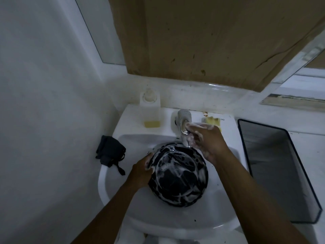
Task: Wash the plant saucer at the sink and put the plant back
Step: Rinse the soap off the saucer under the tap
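Your left hand [140, 170] holds the black plant saucer [177, 175] by its left rim, with the fingers curled over the edge. The saucer is in the bowl of the white sink [109, 176], covered with soap foam, just below and in front of your right fingers. Your right hand [207, 141] is foamy too, and its fingers [195, 128] are closed around the tap [182, 117]. A dark cloth [110, 154] lies on the sink edge, left of your left fingers. A soap dispenser [150, 110] stands far behind them.

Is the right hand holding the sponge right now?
No, the soapy right hand grips the faucet, while the yellow sponge lies on the sink ledge behind it.
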A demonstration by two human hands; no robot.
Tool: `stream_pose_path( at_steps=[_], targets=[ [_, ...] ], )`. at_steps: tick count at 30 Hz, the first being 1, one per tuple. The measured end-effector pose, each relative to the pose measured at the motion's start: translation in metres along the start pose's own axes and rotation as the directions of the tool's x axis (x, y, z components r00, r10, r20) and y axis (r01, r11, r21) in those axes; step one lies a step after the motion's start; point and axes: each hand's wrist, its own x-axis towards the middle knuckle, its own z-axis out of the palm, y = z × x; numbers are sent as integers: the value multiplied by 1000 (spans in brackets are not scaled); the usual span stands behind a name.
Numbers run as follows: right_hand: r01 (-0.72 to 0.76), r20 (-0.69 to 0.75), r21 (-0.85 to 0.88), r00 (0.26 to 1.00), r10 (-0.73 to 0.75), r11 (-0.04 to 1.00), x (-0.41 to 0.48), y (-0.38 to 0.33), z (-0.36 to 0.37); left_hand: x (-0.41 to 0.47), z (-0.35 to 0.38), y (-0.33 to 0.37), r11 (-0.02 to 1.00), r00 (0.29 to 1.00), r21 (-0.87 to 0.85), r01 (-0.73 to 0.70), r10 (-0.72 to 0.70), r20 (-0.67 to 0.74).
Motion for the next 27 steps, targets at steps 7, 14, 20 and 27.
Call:
stream_pose_path(
  at_steps=[7,14,20,27],
  targets=[
    [6,-36,109,999,-2,994,7,-20,6,-1,0,3,999,1000,47,0,0,-3],
    [24,-18,161,1000,-21,987,-4,-10,7,-6,0,6,1000,1000,10,-5,5,-7],
    [305,-21,-40,952,-306,951,-20,41,-5,-8,-4,4,1000,1000,5,-11,11,-20],
    [-97,1,-265,995,101,959,9,117,-19,-8,-4,4,1000,999,3,-21,21,-25]
  ],
)
